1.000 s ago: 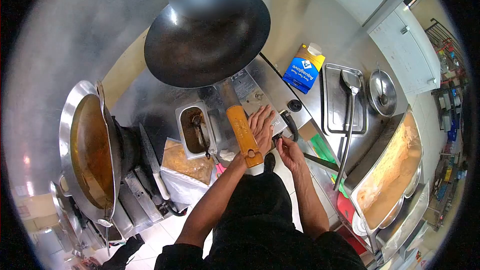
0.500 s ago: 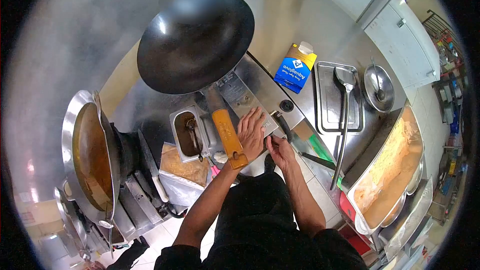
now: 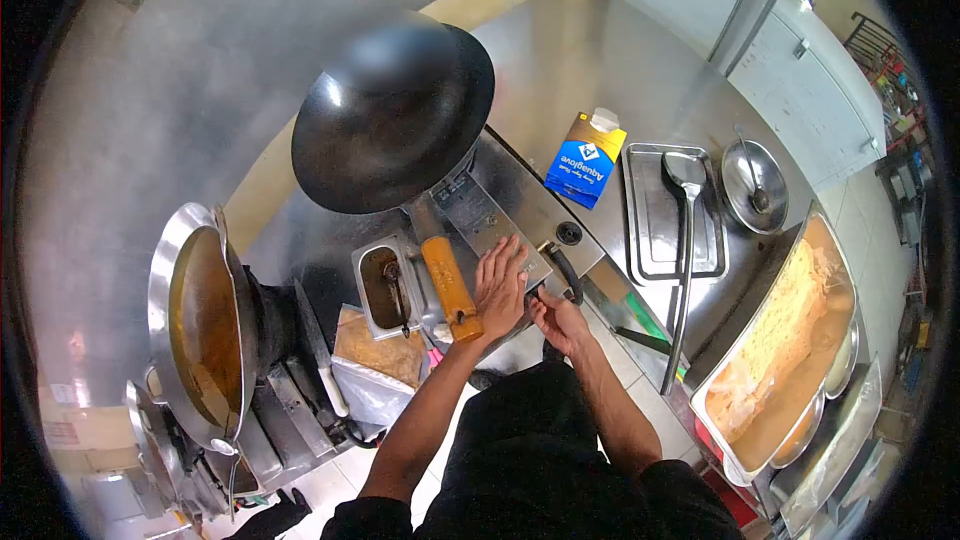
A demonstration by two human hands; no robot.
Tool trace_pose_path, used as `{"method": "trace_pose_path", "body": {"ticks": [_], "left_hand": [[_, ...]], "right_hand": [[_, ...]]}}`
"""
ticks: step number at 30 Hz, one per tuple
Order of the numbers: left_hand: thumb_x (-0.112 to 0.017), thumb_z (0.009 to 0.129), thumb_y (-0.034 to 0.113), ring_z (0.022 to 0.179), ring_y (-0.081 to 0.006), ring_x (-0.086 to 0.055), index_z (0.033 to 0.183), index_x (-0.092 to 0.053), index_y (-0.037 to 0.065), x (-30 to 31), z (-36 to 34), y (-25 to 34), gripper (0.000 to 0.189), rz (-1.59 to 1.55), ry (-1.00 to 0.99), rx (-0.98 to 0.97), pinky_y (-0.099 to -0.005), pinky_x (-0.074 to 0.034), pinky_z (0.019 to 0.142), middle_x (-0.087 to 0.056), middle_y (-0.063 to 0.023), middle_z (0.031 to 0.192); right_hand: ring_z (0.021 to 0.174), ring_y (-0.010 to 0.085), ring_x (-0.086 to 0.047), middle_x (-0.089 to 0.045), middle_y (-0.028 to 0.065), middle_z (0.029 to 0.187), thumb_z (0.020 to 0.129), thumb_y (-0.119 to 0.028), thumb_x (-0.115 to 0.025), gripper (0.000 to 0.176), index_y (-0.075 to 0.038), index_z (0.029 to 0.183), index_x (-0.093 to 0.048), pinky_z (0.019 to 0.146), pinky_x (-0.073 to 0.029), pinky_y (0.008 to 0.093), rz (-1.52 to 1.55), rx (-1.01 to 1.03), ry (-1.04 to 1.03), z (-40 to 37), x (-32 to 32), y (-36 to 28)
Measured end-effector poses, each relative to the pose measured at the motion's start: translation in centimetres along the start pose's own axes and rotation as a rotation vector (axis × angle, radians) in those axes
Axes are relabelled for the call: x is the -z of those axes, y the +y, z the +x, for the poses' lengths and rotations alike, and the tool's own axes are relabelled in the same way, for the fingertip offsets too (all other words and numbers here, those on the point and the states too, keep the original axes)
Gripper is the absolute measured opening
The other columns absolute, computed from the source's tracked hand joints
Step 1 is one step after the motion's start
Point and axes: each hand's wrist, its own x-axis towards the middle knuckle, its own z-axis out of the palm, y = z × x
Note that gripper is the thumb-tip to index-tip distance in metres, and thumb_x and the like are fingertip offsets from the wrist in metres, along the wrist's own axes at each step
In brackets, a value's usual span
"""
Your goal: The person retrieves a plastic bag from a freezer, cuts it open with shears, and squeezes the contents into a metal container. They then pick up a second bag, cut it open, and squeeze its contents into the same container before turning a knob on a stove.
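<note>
My left hand (image 3: 500, 288) lies with its fingers stretched out flat on the metal top of a gas stove (image 3: 490, 222), beside the wok's wooden handle (image 3: 450, 285). The dark wok (image 3: 400, 130) sits on the stove. At the stove's front edge, my right hand (image 3: 561, 322) has its fingers closed together; what they pinch, if anything, is hidden. A black gas hose (image 3: 568, 270) bends out of a brass fitting just above that hand.
Left are an oil-filled wok (image 3: 205, 325), a knife (image 3: 322, 350) and a small sauce container (image 3: 380, 290). An Aquaglove box (image 3: 587, 160), a tray (image 3: 650, 240) with a long wok spatula (image 3: 686, 270), a metal bowl (image 3: 745, 165) and a large food pan (image 3: 775, 350) stand right.
The whole view has shifted, with the stove and counter items appearing lower. My left hand stays flat on the stove and my right hand stays at its front edge.
</note>
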Motion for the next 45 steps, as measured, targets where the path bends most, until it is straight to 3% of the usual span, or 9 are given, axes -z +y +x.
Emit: {"method": "trace_pose_path", "body": {"ticks": [7,12,18,22,25,26,29,36,45], "left_hand": [[-0.036,0.103,0.017,0.145,-0.0356,-0.023,0.144,-0.036,0.002,0.1,0.1,0.8,0.044,0.025,-0.016,0.019,-0.0513,-0.015,0.118,-0.029,-0.0178,0.155],[-0.038,0.101,0.016,0.145,-0.0359,-0.023,0.144,-0.036,0.001,0.0,0.2,1.2,0.046,0.056,-0.022,0.012,-0.0512,-0.015,0.118,-0.029,-0.0185,0.155],[-0.038,0.101,0.015,0.145,-0.0368,-0.022,0.144,-0.036,0.001,0.2,0.3,1.7,0.045,0.080,-0.041,0.006,-0.0514,-0.014,0.118,-0.029,-0.0189,0.155],[-0.038,0.102,0.015,0.145,-0.0376,-0.022,0.144,-0.036,0.001,-0.1,0.4,1.9,0.044,0.096,-0.052,0.008,-0.0518,-0.013,0.118,-0.027,-0.0196,0.156],[-0.036,0.103,0.016,0.145,-0.0384,-0.021,0.144,-0.035,0.001,-0.4,0.4,2.0,0.045,0.121,-0.054,0.005,-0.0517,-0.013,0.118,-0.026,-0.0209,0.156],[-0.034,0.104,0.019,0.146,-0.0385,-0.020,0.145,-0.033,0.000,-0.5,0.4,2.0,0.045,0.143,-0.074,0.007,-0.0517,-0.013,0.117,-0.025,-0.0214,0.156],[-0.027,0.107,0.029,0.147,-0.0367,-0.018,0.148,-0.032,0.002,-0.7,0.5,1.8,0.049,0.142,-0.109,0.027,-0.0527,-0.009,0.118,-0.022,-0.0178,0.159],[-0.027,0.107,0.030,0.147,-0.0367,-0.019,0.147,-0.033,0.000,-0.8,0.5,2.1,0.050,0.177,-0.145,0.048,-0.0518,-0.010,0.118,-0.023,-0.0188,0.158],[-0.030,0.106,0.027,0.147,-0.0364,-0.019,0.147,-0.032,0.000,-1.2,0.7,2.1,0.049,0.223,-0.164,0.054,-0.0507,-0.012,0.118,-0.023,-0.0189,0.158]], "right_hand": [[0.062,0.0115,-0.060,-0.065,0.0065,0.082,0.096,-0.013,-0.063,0.015,-0.001,0.089,-0.059,0.059,-0.054,0.0206,-0.609,0.453,0.101,0.5,0.2,1.9],[0.068,0.0129,-0.065,-0.067,0.0098,0.085,0.097,-0.010,-0.060,0.022,0.008,0.109,-0.054,0.062,-0.059,0.0278,-1.029,0.763,0.105,0.6,0.9,2.5],[0.060,0.0125,-0.063,-0.064,0.0077,0.071,0.098,-0.019,-0.061,0.025,0.005,0.090,-0.058,0.054,-0.053,0.0273,-0.692,0.587,0.038,0.3,0.5,2.0],[0.053,0.0121,-0.054,-0.062,0.0077,0.073,0.101,-0.030,-0.055,0.035,0.000,0.083,-0.059,0.050,-0.045,0.0245,-0.578,0.403,0.032,0.1,-0.1,1.2],[0.051,0.0098,-0.048,-0.057,0.0066,0.071,0.101,-0.025,-0.053,0.031,0.001,0.084,-0.056,0.045,-0.040,0.0209,-0.115,0.185,-0.014,0.5,-0.2,1.2],[0.051,0.0079,-0.044,-0.050,0.0047,0.069,0.102,-0.022,-0.051,0.028,0.003,0.088,-0.053,0.041,-0.034,0.0163,0.245,-0.098,-0.116,1.2,0.6,0.6],[0.053,0.0064,-0.045,-0.049,0.0044,0.071,0.101,-0.018,-0.053,0.025,0.005,0.093,-0.050,0.038,-0.029,0.0138,0.670,-0.378,-0.232,2.8,1.8,0.5],[0.057,0.0103,-0.056,-0.062,0.0061,0.069,0.096,-0.016,-0.065,0.026,-0.003,0.075,-0.055,0.052,-0.045,0.0251,-0.132,0.268,-0.023,0.4,-0.1,1.7],[0.053,0.0141,-0.060,-0.058,0.0097,0.061,0.095,-0.015,-0.064,0.027,0.001,0.077,-0.051,0.048,-0.045,0.0327,-0.735,0.758,0.051,0.4,0.8,2.5]]}}
